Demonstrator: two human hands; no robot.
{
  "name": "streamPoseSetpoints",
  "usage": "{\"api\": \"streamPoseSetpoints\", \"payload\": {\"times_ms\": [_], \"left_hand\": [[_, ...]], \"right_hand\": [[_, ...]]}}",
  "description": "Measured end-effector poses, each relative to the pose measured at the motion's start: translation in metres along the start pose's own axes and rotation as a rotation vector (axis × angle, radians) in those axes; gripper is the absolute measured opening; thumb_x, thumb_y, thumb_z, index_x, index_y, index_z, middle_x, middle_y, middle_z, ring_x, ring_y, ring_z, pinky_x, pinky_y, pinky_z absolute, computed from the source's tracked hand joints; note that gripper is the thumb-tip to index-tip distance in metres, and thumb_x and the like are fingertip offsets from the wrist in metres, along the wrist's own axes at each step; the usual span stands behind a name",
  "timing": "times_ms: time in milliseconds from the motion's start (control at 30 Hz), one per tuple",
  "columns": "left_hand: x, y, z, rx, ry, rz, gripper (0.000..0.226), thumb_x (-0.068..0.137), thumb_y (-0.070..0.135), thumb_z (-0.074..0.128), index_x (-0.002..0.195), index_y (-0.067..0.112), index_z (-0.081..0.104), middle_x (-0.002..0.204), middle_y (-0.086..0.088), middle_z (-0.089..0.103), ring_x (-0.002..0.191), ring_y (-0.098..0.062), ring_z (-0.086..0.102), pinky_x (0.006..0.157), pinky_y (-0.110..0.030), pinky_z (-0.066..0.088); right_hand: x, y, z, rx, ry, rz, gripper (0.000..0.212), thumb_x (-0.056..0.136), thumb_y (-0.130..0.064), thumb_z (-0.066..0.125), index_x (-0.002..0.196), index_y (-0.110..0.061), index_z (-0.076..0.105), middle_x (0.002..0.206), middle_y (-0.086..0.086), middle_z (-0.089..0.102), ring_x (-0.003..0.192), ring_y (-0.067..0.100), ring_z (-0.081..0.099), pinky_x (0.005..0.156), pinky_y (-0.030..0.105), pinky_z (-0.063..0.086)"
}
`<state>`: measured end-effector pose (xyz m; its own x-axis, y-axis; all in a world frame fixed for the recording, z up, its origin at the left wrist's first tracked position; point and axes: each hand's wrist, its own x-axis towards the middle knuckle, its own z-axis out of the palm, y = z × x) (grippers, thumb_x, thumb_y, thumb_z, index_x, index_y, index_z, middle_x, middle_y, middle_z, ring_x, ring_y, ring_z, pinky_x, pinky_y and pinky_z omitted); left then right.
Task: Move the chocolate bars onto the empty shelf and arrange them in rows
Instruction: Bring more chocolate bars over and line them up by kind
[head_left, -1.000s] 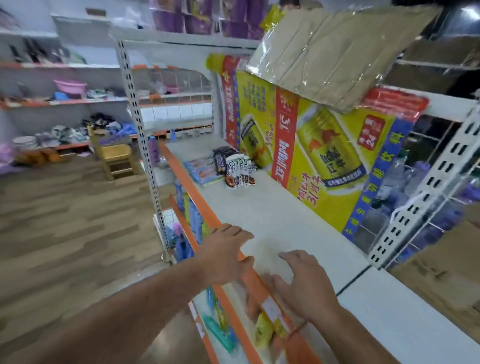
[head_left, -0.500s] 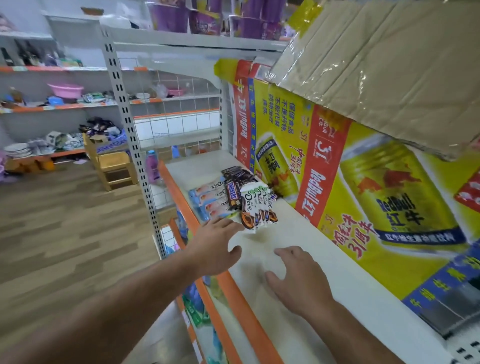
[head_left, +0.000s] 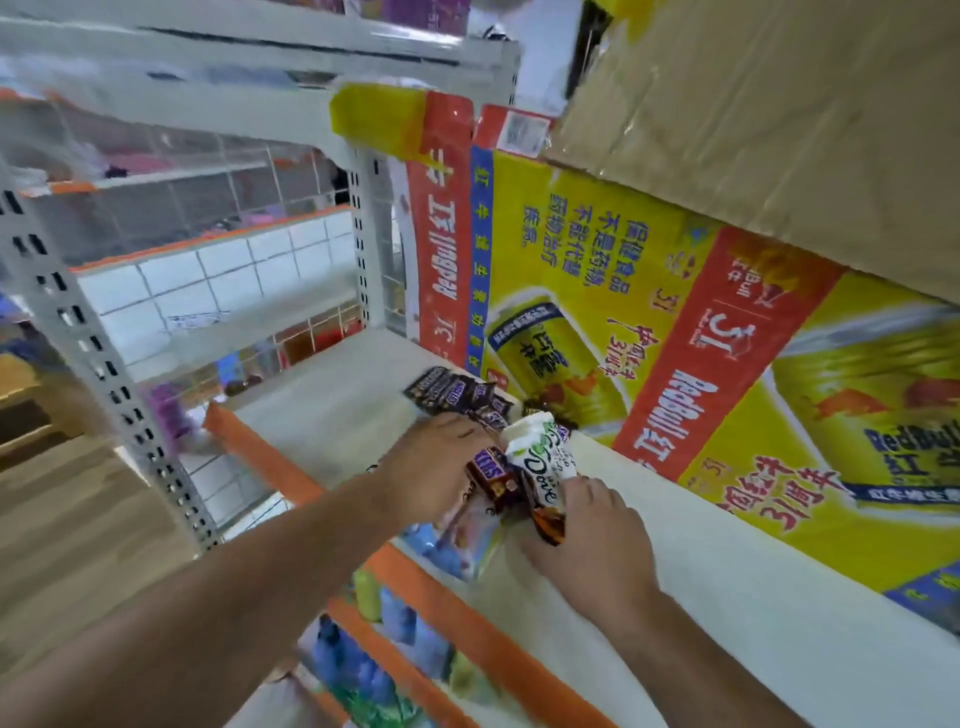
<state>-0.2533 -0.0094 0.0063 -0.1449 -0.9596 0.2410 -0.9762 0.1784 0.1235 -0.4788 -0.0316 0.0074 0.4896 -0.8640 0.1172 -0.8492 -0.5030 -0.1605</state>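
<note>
Chocolate bars (head_left: 493, 467) on shelf (head_left: 727, 597), just in front of poster (head_left: 649, 338). Left hand (head_left: 431, 467) at bars' left, right hand (head_left: 587, 535) at right; bags (head_left: 462, 540) under them.

Two bare forearms were seen entering from the lower edge of the frame, ending in the left hand (head_left: 434, 470) and right hand (head_left: 589, 540). No sleeves, gloves, rings, watch or wristbands were worn on the parts shown; the fingers were left uncovered.
</note>
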Motion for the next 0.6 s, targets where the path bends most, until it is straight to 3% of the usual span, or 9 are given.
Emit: {"api": "streamPoseSetpoints", "payload": {"times_ms": [133, 233, 367, 467, 533, 600], "left_hand": [[0.013, -0.018, 0.007, -0.03, -0.055, 0.132, 0.059, 0.067, 0.006, 0.062, 0.124, 0.02, 0.06, 0.11, -0.002, 0.062, 0.099, -0.025, 0.052, 0.081, -0.038, 0.047], [0.019, -0.026, 0.006, -0.032, -0.066, 0.196, 0.051, 0.065, 0.015, 0.068, 0.116, 0.022, 0.063, 0.102, 0.001, 0.058, 0.093, -0.022, 0.047, 0.077, -0.04, 0.046], [0.021, -0.035, 0.005, -0.036, -0.083, 0.281, 0.043, 0.069, 0.03, 0.068, 0.112, 0.024, 0.063, 0.108, 0.003, 0.058, 0.104, -0.02, 0.047, 0.09, -0.041, 0.043], [0.023, -0.034, 0.005, -0.072, -0.096, 0.352, 0.043, 0.075, 0.039, 0.06, 0.115, 0.026, 0.06, 0.115, 0.006, 0.059, 0.113, -0.017, 0.047, 0.107, -0.038, 0.03], [0.025, -0.026, 0.005, -0.138, -0.062, 0.377, 0.039, 0.074, 0.041, 0.057, 0.11, 0.027, 0.061, 0.107, 0.008, 0.062, 0.107, -0.015, 0.051, 0.109, -0.034, 0.025], [0.026, -0.014, 0.004, -0.202, -0.031, 0.388, 0.033, 0.072, 0.04, 0.058, 0.103, 0.028, 0.062, 0.097, 0.009, 0.063, 0.096, -0.016, 0.056, 0.104, -0.034, 0.032]], "right_hand": [[0.003, -0.018, 0.006, -0.078, 0.015, 0.11, 0.055, 0.08, -0.064, 0.054, 0.118, -0.025, 0.044, 0.112, -0.004, 0.052, 0.105, 0.02, 0.053, 0.082, 0.034, 0.045], [0.003, -0.024, 0.005, -0.104, -0.008, 0.174, 0.051, 0.084, -0.053, 0.053, 0.122, -0.022, 0.043, 0.117, -0.001, 0.052, 0.109, 0.022, 0.053, 0.084, 0.035, 0.044], [0.002, -0.03, 0.002, -0.114, -0.029, 0.237, 0.047, 0.085, -0.046, 0.051, 0.123, -0.021, 0.041, 0.12, -0.001, 0.051, 0.11, 0.023, 0.052, 0.085, 0.035, 0.043], [-0.003, -0.029, -0.002, -0.089, -0.014, 0.276, 0.051, 0.083, -0.046, 0.054, 0.126, -0.023, 0.041, 0.119, -0.002, 0.051, 0.11, 0.023, 0.051, 0.086, 0.035, 0.043], [-0.009, -0.025, -0.007, -0.09, 0.002, 0.302, 0.052, 0.083, -0.047, 0.056, 0.128, -0.024, 0.04, 0.119, -0.002, 0.051, 0.11, 0.022, 0.051, 0.088, 0.035, 0.045], [-0.017, -0.019, -0.011, -0.102, 0.005, 0.333, 0.049, 0.082, -0.04, 0.056, 0.126, -0.023, 0.042, 0.118, -0.001, 0.05, 0.109, 0.023, 0.051, 0.087, 0.035, 0.046]]}}
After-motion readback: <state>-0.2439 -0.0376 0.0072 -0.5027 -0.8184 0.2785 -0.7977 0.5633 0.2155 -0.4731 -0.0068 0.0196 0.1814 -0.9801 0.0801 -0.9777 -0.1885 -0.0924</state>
